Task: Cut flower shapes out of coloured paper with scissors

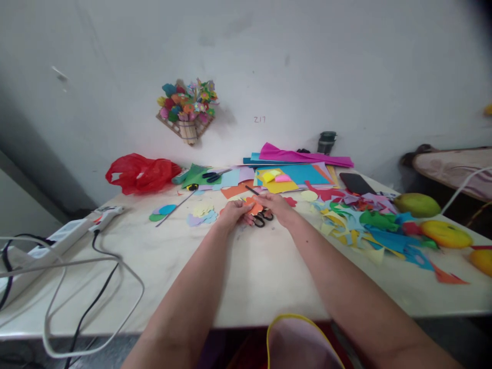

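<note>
My left hand [233,215] is closed on the edge of an orange flower-shaped paper cutout [254,206] at the middle of the table. My right hand [279,206] is at the cutout's right side, fingers closed, with a thin dark pencil-like stick [251,190] jutting from them toward the far left. Black-handled scissors [260,221] lie just below both hands, their blades hidden. A red paper cutout [291,202] shows behind my right hand. To the left are pale yellow, lilac and blue scalloped cutouts [203,212].
Paper scraps [361,220] and mangoes [417,204] cover the right side, near a dark phone [356,183]. Coloured sheets [295,175], another pair of scissors [214,176] and a red plastic bag [142,173] lie at the back. A power strip [63,233] with loose cables occupies the left.
</note>
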`<action>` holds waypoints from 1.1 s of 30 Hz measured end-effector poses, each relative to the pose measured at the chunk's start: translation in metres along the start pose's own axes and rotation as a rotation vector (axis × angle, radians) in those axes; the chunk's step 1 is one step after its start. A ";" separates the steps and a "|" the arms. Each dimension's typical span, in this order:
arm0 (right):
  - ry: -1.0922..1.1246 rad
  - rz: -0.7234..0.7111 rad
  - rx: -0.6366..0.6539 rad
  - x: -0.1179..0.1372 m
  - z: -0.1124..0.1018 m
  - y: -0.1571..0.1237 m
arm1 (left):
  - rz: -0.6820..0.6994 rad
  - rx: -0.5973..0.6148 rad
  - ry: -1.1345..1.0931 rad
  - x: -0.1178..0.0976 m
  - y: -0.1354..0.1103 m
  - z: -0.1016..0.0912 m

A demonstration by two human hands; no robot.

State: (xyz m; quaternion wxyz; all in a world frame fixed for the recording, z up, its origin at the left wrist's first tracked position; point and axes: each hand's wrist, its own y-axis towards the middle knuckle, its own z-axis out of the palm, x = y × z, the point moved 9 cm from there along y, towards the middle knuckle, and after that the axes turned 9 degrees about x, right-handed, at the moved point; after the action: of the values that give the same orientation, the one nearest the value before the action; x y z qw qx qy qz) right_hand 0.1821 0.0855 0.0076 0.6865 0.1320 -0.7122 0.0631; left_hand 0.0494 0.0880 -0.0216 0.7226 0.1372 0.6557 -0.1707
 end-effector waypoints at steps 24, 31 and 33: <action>-0.186 -0.252 -0.129 0.016 -0.014 0.004 | -0.010 0.086 0.003 0.005 0.006 0.015; -0.629 -0.362 -0.287 0.023 -0.021 0.005 | -0.008 0.057 -0.051 0.002 0.005 0.021; -0.705 -0.351 -0.330 0.023 -0.021 0.004 | 0.012 0.080 -0.093 0.001 0.005 0.026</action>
State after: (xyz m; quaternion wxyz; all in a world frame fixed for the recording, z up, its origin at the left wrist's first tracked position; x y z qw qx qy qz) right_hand 0.2012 0.0926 0.0323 0.4134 0.1530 -0.8706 -0.2187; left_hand 0.0746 0.0814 -0.0205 0.7471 0.1620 0.6133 -0.1986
